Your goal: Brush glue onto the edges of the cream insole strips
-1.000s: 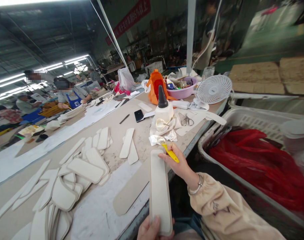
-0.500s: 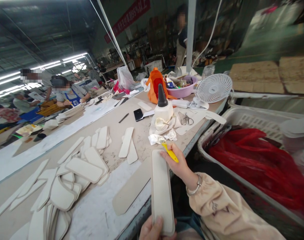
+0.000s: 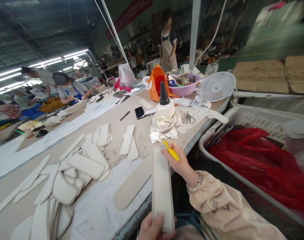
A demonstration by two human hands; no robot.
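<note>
My left hand [image 3: 153, 227] grips the near end of a long off-white padded panel [image 3: 162, 186] with rounded corners, thumb on top. The panel is held over the table's front edge. At its far end, my right hand [image 3: 178, 160] is closed around a yellow-handled brush [image 3: 172, 154], and its thumb also presses on the panel. The brush's tip points toward crumpled white paper [image 3: 156, 137] and is hard to make out. Beyond stands a white bottle [image 3: 164, 110] with a black nozzle, with a small glue-smeared cup [image 3: 162, 122] in front of it.
Loose panels [image 3: 85, 165] are heaped at left. A flat beige strip [image 3: 132, 186] lies beside the held panel. Scissors [image 3: 188, 118], a phone [image 3: 139, 112], a fan [image 3: 217, 86] and an orange bag [image 3: 158, 83] are further back. A basket [image 3: 241, 115] with red mesh stands at right. Co-workers are in the background.
Both hands keep their hold on the panel and brush with hardly any movement. The view has shifted slightly. A person in the background has moved left and turned this way.
</note>
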